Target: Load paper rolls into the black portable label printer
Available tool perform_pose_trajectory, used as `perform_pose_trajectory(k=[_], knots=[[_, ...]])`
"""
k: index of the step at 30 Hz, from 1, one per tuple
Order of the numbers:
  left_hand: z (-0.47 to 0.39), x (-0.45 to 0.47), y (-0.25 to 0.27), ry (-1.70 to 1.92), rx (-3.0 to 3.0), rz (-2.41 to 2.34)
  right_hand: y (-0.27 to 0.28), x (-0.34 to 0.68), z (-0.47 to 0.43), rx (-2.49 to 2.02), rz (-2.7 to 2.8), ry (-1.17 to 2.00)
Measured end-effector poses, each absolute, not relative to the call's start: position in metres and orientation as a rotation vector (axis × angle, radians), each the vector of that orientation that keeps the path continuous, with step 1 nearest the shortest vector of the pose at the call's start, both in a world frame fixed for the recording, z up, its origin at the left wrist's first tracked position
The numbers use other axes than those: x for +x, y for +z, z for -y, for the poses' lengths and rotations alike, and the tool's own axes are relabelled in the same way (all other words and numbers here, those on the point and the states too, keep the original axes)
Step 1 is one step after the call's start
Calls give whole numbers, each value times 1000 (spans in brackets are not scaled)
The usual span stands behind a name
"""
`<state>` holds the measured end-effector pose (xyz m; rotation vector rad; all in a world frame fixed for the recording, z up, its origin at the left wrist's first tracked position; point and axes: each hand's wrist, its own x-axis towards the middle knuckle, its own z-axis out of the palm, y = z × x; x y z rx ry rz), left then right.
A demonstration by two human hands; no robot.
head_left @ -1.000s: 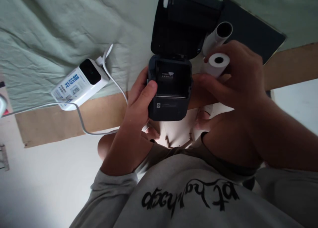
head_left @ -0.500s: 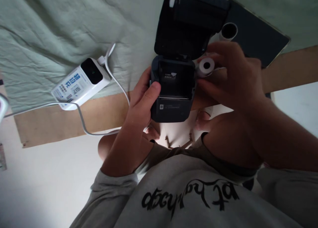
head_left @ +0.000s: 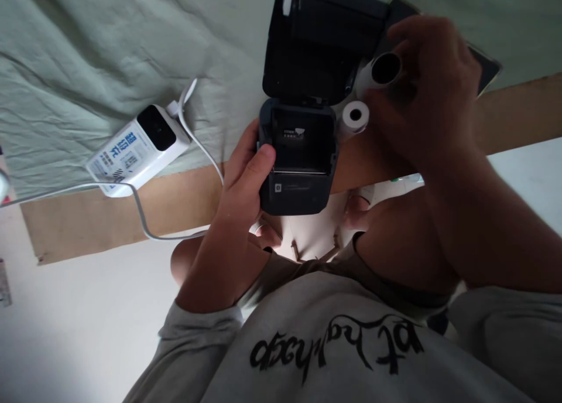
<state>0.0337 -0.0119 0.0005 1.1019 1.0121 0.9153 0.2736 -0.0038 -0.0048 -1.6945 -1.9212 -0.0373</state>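
My left hand [head_left: 246, 180] grips the left side of a dark portable label printer [head_left: 298, 192], its thumb on the front edge. The printer's lid [head_left: 316, 51] is swung back, and the paper bay [head_left: 301, 139] holds no roll. Against the printer's right side stands a small white paper roll [head_left: 353, 119], free of my fingers. Just behind it is a larger white roll [head_left: 366, 81] with a wide dark core. My right hand [head_left: 434, 92] is closed around this larger roll's right side; shadow partly hides the fingertips.
A white box-shaped device [head_left: 140, 151] with a black panel lies at left, a white cable [head_left: 140, 207] running from it across the table edge. A dark flat tablet-like thing [head_left: 487, 69] lies under my right hand. Green cloth [head_left: 211, 34] covers the table.
My right hand has let go of the small roll and moved up to the larger roll, which has shifted slightly toward me. My left hand still holds the printer.
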Motion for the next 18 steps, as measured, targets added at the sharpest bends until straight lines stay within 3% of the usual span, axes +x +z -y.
perform_pose_trajectory(k=[18], knots=[[9, 32, -4, 943, 1083, -941, -3, 276, 9, -1644, 2001, 14]])
